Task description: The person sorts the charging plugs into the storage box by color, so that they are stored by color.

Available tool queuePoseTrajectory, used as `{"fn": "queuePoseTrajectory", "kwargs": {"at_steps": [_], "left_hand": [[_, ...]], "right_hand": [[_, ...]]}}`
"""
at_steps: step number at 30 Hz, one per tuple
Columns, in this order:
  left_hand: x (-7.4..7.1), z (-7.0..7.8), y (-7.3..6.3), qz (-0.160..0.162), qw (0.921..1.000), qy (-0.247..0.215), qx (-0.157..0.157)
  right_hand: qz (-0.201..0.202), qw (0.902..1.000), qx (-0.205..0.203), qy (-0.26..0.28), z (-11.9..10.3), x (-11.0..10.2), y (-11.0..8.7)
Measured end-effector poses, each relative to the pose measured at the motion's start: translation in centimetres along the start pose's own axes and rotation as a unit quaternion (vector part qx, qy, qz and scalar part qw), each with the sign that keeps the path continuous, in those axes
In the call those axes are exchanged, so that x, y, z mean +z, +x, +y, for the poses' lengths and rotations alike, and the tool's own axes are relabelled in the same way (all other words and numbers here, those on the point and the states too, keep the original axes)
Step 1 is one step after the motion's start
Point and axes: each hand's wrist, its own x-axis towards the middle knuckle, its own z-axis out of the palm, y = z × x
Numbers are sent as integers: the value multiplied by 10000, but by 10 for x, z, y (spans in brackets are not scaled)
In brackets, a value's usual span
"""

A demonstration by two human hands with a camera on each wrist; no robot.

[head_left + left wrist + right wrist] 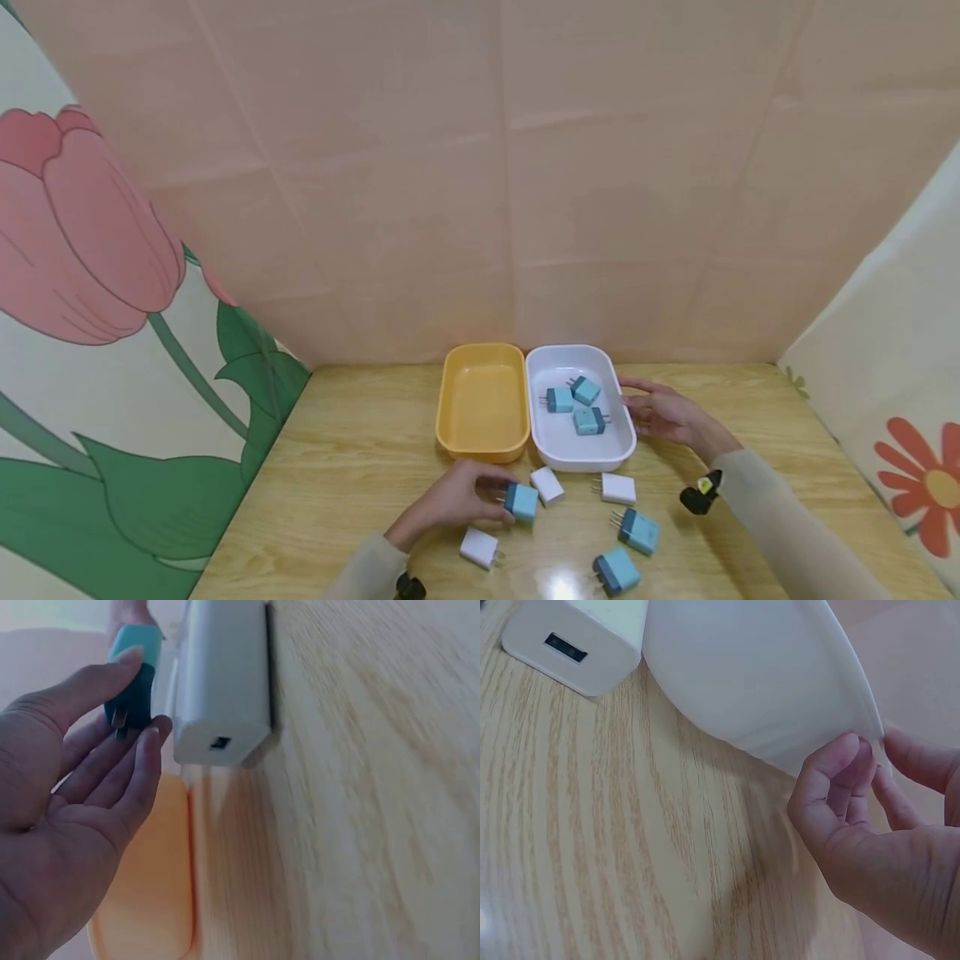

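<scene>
blue charger (521,501), prongs pointing left, lying flat

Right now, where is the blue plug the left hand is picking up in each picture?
Head view: the blue charger plug lies low in the middle, on the table in front of the yellow tray, in the left hand grip.
Left wrist view: top left, the plug is at the fingertips.
Right wrist view: not in it.
Shared landmark: a white charger beside it.
</scene>
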Motion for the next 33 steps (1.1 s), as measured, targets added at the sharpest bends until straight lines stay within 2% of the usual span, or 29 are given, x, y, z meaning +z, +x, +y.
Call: {"fn": "queuePoseTrajectory", "kwargs": {"at_steps": [5,11,20,26,33], "left_hand": [[-1,5,-1,-19,9991,-413,-122],[-5,11,-4,74,9980,-635,1],[-16,18,-6,318,9978,-551,176],[-20,20,-9,492,9969,-621,5],[-24,22,-7,667,9960,-569,155]], "right_hand": [[10,10000,31,-8,-1,1,-1],[-10,10000,22,-7,-2,2,-3],[3,10000,33,37,-3,3,-3],[-8,10000,40,43,-2,4,-3],[27,10000,10,-7,-4,3,-3]]}}
